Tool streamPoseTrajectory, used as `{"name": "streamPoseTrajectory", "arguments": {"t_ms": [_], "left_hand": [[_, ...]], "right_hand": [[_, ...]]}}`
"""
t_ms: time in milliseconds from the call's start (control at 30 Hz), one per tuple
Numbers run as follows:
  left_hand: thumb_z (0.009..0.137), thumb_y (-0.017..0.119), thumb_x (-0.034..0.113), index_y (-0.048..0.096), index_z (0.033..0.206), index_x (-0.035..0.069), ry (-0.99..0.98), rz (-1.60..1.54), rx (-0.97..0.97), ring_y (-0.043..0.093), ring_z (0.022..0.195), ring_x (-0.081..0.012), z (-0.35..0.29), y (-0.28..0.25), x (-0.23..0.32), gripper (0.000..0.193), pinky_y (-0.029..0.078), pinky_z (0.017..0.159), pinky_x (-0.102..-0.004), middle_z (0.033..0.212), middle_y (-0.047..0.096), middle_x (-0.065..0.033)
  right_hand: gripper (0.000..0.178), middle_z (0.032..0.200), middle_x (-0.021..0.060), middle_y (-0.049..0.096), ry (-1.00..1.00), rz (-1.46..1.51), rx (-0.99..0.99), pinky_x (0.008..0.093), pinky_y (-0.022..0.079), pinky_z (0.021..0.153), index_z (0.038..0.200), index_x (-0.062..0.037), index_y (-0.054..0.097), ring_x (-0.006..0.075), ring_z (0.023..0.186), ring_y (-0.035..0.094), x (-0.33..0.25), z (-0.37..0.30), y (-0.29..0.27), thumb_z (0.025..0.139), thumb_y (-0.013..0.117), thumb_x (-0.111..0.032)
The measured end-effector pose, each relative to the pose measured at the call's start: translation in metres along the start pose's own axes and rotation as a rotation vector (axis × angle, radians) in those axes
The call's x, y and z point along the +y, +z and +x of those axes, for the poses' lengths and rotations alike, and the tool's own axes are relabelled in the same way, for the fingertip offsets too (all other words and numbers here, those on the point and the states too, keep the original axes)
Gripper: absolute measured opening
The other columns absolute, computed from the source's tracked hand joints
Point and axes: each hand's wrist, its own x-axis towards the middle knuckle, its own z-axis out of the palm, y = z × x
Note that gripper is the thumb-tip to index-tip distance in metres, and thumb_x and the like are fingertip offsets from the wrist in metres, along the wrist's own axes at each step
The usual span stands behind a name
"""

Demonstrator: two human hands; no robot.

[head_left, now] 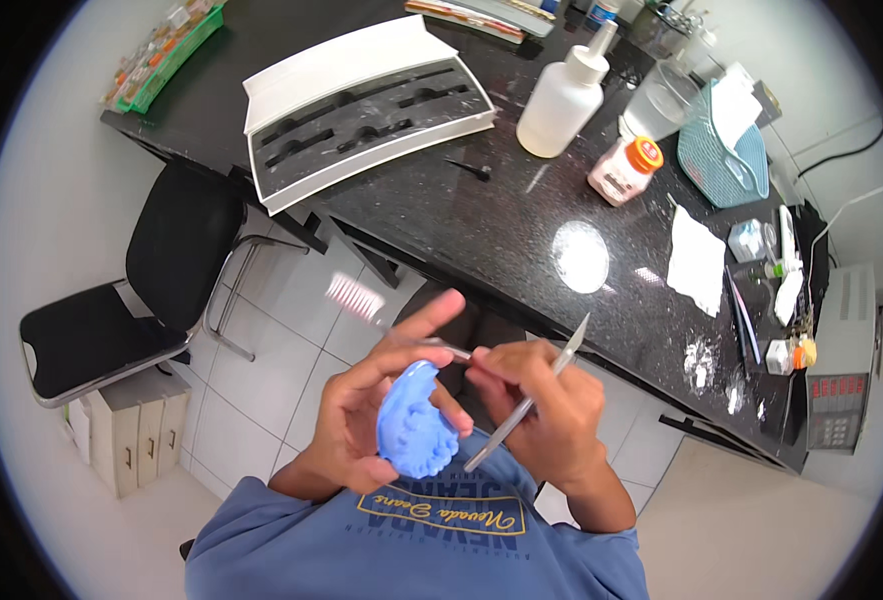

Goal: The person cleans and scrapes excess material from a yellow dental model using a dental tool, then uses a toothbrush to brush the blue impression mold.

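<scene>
In front of my chest, my left hand (356, 400) grips a blue dental cast (413, 425), a curved piece with tooth-like bumps facing right. My left index finger points away from it. A small brush (356, 297) with pale pink-white bristles, a bit blurred, sticks out beyond that hand. Its thin handle runs past my left fingers to the fingertips of my right hand (541, 400), which seem to pinch its end. A slim silver craft knife (528, 400) with a pointed blade lies slanted across my right fingers, blade upward. Part of its hold is hidden.
The black bench (441, 230) carries an opened white case (371, 120), a squeeze bottle (561, 100), an orange-capped jar (626, 170), a blue basket (721, 150) and a white cloth (696, 260). White powder (701, 370) is scattered at right. A black chair (176, 250) stands left.
</scene>
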Motion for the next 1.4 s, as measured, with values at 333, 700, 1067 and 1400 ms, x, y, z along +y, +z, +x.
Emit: {"name": "streamPoseTrajectory", "arguments": {"t_ms": [333, 700, 1067, 1400], "left_hand": [[0.077, 0.083, 0.024, 0.040, 0.147, -0.009, 0.156, 0.032, 0.043, 0.070, 0.105, -0.0313, 0.000, -0.032, -0.006, 0.089, 0.056, 0.090, -0.0408, 0.152, 0.036, -0.0315], [0.073, 0.087, 0.021, 0.044, 0.144, -0.012, 0.166, 0.028, 0.003, 0.070, 0.105, -0.0312, -0.007, -0.045, 0.003, 0.089, 0.057, 0.090, -0.0404, 0.149, 0.040, -0.0344], [0.071, 0.087, 0.030, 0.045, 0.142, -0.013, 0.117, 0.067, 0.122, 0.072, 0.097, -0.0319, -0.014, -0.044, 0.000, 0.093, 0.060, 0.085, -0.0393, 0.146, 0.043, -0.0352], [0.073, 0.088, 0.043, 0.047, 0.141, -0.011, 0.049, 0.112, 0.165, 0.072, 0.092, -0.0286, -0.018, -0.032, 0.000, 0.095, 0.062, 0.081, -0.0395, 0.144, 0.045, -0.0327]], "right_hand": [[0.027, 0.090, 0.0130, 0.070, -0.117, -0.382, -0.108, 0.0382, 0.053, 0.063, 0.107, -0.0049, 0.072, 0.0288, 0.074, 0.069, 0.033, 0.107, -0.013, 0.082, 0.080, -0.012], [0.017, 0.082, 0.0152, 0.066, -0.025, -0.353, -0.245, 0.0412, 0.053, 0.066, 0.099, -0.0033, 0.072, 0.0318, 0.073, 0.068, 0.052, 0.127, 0.002, 0.086, 0.077, -0.012], [0.013, 0.083, 0.0090, 0.076, 0.282, -0.234, 0.281, 0.0246, 0.056, 0.067, 0.099, -0.0002, 0.074, 0.0120, 0.075, 0.073, 0.049, 0.080, -0.075, 0.086, 0.076, 0.000], [0.015, 0.071, 0.0048, 0.062, 0.415, -0.433, 0.151, 0.0303, 0.045, 0.059, 0.097, -0.0062, 0.077, 0.0123, 0.063, 0.056, 0.108, 0.083, -0.099, 0.085, 0.080, -0.016]]}}
